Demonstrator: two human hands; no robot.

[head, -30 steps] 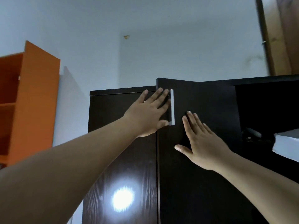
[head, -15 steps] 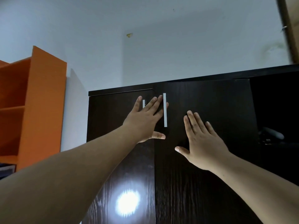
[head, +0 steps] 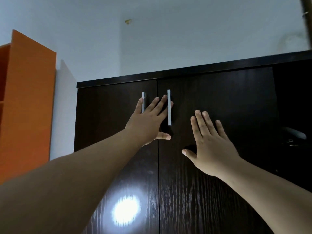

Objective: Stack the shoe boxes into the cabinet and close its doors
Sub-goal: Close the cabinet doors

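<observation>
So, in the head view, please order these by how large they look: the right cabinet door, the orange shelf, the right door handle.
1. Right door, the largest.
2. Orange shelf, though the frame edge cuts it, so its full size is unsure.
3. Right handle, clearly the smallest.

Left hand (head: 148, 122) lying flat across the door seam between two handles; right hand (head: 211, 144) resting right of it on right door (head: 219, 102). Shelf unit (head: 28, 102) standing left of cabinet (head: 118, 81).
</observation>
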